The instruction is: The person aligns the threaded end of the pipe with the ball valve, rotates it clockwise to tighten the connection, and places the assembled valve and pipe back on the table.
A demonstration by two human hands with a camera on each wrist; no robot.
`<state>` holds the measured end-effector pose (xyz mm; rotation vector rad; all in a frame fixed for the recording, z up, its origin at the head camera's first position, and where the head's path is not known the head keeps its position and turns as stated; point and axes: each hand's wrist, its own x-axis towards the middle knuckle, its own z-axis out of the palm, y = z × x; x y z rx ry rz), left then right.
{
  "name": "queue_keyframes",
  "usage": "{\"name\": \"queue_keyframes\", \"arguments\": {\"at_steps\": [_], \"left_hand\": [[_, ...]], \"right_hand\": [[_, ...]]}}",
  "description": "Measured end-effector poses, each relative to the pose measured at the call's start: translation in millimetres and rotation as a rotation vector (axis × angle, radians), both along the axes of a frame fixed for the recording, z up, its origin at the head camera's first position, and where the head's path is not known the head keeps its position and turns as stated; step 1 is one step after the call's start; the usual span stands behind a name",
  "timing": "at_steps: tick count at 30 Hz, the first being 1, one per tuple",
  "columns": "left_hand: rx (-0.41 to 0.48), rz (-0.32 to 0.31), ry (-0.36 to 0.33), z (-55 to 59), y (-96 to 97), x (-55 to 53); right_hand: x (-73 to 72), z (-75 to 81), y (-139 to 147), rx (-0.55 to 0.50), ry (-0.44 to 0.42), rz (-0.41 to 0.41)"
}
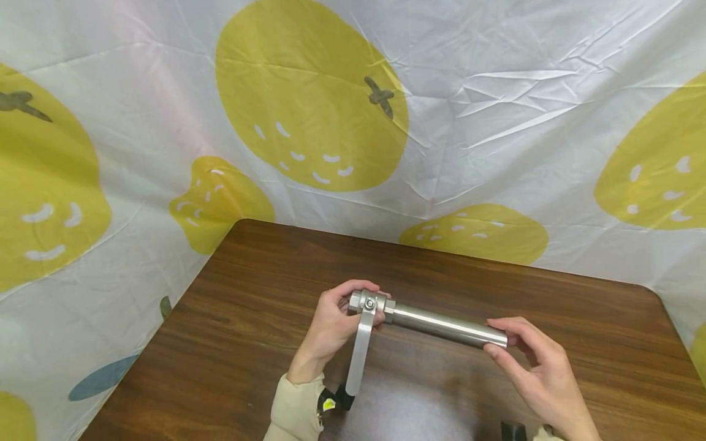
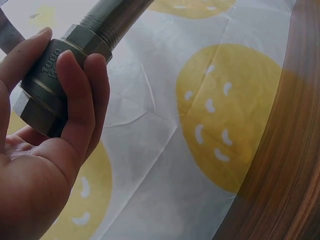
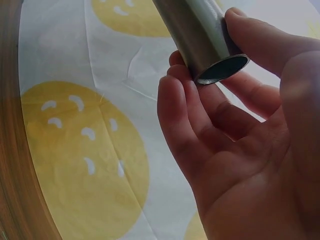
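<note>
My left hand (image 1: pixel 330 324) grips a steel ball valve (image 1: pixel 375 302) by its body, fingers curled round it. The valve's flat lever handle (image 1: pixel 361 355) points down toward my left sleeve. A straight steel pipe (image 1: pixel 441 324) runs rightward from the valve's hex end; some thread shows at that joint in the left wrist view, and raised "1000" marking is on the valve body (image 2: pixel 47 75). At the pipe's free end, my right hand (image 1: pixel 543 367) pinches it between thumb and fingers. The right wrist view shows the open, hollow pipe end (image 3: pixel 222 70).
Beneath the hands lies a brown wood-grain table (image 1: pixel 265 275) with rounded far corners. A white cloth (image 1: pixel 441 153) with large yellow fruit prints hangs behind it and along its left side. Black wrist straps sit at both sleeves.
</note>
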<state>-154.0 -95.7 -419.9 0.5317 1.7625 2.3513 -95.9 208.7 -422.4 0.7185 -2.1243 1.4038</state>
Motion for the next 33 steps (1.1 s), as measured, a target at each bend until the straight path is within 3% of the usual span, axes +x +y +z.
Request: {"name": "queue_keyframes", "arguments": {"at_steps": [8,17,33], "left_hand": [[-0.003,0.012,0.013,-0.8,-0.4,-0.7],[0.005,0.013,-0.013,0.1,-0.8,-0.2],[0.006,0.013,0.001,-0.3,-0.4,-1.0]], "right_hand": [[-1.0,-0.5,-1.0,-0.138,-0.018,0.140],[-4.5,0.0,-2.0,-0.238,0.035,0.274],[-1.9,5.7,-4.6,-0.174,0.049,0.195]]}}
